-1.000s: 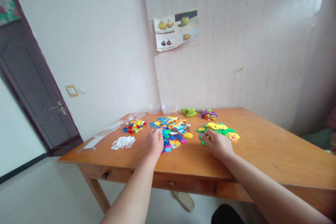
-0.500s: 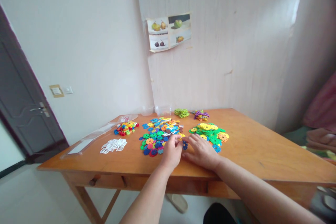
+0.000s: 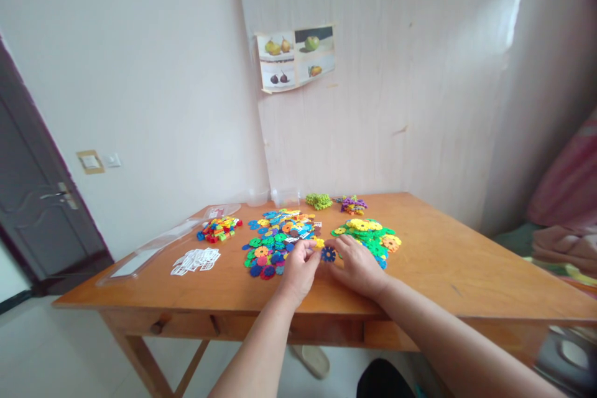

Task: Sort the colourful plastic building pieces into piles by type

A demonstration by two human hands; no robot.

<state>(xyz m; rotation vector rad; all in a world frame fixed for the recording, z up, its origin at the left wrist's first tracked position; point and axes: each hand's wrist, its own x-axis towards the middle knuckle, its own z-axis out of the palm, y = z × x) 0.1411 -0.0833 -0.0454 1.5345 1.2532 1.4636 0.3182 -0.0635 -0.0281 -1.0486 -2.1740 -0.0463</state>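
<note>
My left hand (image 3: 299,268) is closed in a pinch in front of the big disc pile, with a yellow notched flower-shaped disc (image 3: 318,242) at its fingertips. Between my two hands a dark blue notched disc (image 3: 328,254) faces me. My right hand (image 3: 358,265) is low over the table, thumb and forefinger curved about the blue disc's right side; the exact contact is hard to see. Whether the two discs are joined cannot be made out. Left of my hands lies the mixed pile of coloured notched discs (image 3: 273,241). Behind my right hand is a green and yellow disc pile (image 3: 373,236).
White lattice pieces (image 3: 196,260) and small coloured blocks (image 3: 219,229) lie at the left of the wooden table (image 3: 448,261), beside a clear plastic lid (image 3: 135,263). Lime pieces (image 3: 319,201), purple pieces (image 3: 353,204) and a clear container (image 3: 285,198) stand along the back.
The view has shifted slightly. More of the blue disc shows between my hands, and it sits a little farther from my left fingers. The piles look unchanged.
</note>
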